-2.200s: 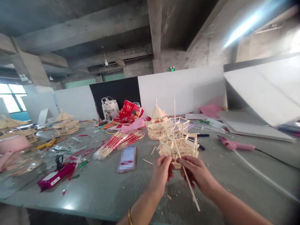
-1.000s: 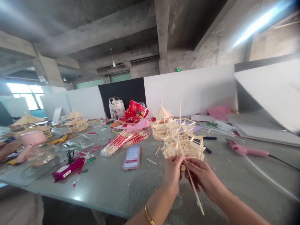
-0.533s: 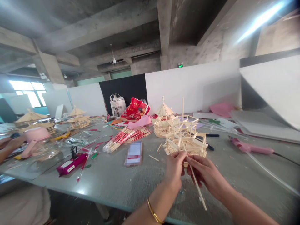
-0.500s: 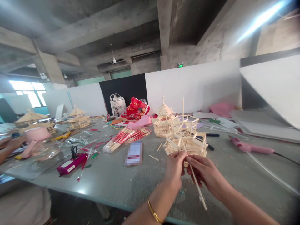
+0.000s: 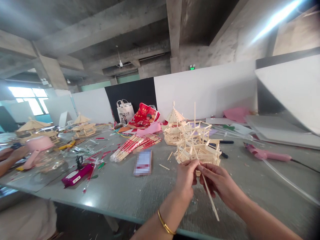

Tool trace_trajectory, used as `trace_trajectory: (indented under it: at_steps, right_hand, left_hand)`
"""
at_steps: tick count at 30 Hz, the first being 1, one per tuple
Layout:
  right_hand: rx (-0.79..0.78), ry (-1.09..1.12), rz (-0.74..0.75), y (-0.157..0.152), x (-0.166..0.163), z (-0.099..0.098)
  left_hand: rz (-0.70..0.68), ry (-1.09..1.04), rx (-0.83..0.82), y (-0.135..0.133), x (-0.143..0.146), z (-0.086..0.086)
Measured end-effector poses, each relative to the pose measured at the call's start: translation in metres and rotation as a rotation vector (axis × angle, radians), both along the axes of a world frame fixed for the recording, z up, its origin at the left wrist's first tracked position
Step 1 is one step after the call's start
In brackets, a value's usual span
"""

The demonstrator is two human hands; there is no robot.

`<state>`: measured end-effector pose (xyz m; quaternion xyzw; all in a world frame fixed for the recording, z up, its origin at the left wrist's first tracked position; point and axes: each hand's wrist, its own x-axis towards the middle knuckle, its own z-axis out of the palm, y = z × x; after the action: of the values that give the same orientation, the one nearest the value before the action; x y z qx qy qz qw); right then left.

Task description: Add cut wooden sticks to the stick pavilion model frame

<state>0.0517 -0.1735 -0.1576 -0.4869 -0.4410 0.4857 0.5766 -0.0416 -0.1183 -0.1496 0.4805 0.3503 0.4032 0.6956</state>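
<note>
Both hands pinch one long stick at the near edge of the stick model, which stands on the grey table: right hand clamped low, left hand fingertips closed higher up. A finished pavilion crowds the model from behind; chopstick bundle and blurred card lie left, pink glue gun right

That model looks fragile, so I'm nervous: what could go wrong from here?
The thin stick, pinched between the left hand and right hand, meets the stick model at its front edge; a hard push might crack its joints. The stick's long free end points down toward the table and may catch there and snap.
</note>
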Motion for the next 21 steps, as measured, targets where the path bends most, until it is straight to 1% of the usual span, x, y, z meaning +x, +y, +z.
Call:
trace_trajectory:
  at_steps: [4, 7, 11, 12, 14, 15, 17, 19, 21]
  right_hand:
    - [-0.026, 0.02, 0.006, -0.006, -0.002, -0.001]
    - [-0.029, -0.006, 0.047, -0.016, -0.005, -0.006]
    - [-0.024, -0.162, 0.098, -0.031, -0.006, -0.017]
    - [-0.035, -0.212, 0.111, -0.033, -0.006, -0.02]
    - [-0.067, -0.324, 0.147, -0.036, -0.004, -0.026]
    - [-0.086, -0.387, 0.172, -0.035, -0.003, -0.028]
    - [-0.129, -0.5, 0.236, -0.033, 0.001, -0.032]
    - [-0.178, -0.578, 0.304, -0.028, 0.006, -0.033]
    - [-0.19, -0.635, 0.349, -0.022, 0.01, -0.032]
  left_hand:
    - [0.034, 0.035, 0.033, -0.001, 0.0, -0.005]
    - [0.048, 0.04, 0.053, -0.012, -0.009, -0.007]
    - [-0.003, -0.02, -0.01, -0.034, -0.041, -0.007]
    - [-0.007, -0.038, -0.002, -0.037, -0.05, -0.006]
    - [0.035, -0.026, 0.071, -0.033, -0.069, 0.001]
    - [0.071, 0.018, 0.128, -0.026, -0.076, 0.006]
    - [0.139, 0.171, 0.25, -0.002, -0.086, 0.018]
    - [0.166, 0.239, 0.304, 0.035, -0.088, 0.031]
    - [0.18, 0.309, 0.348, 0.076, -0.084, 0.043]
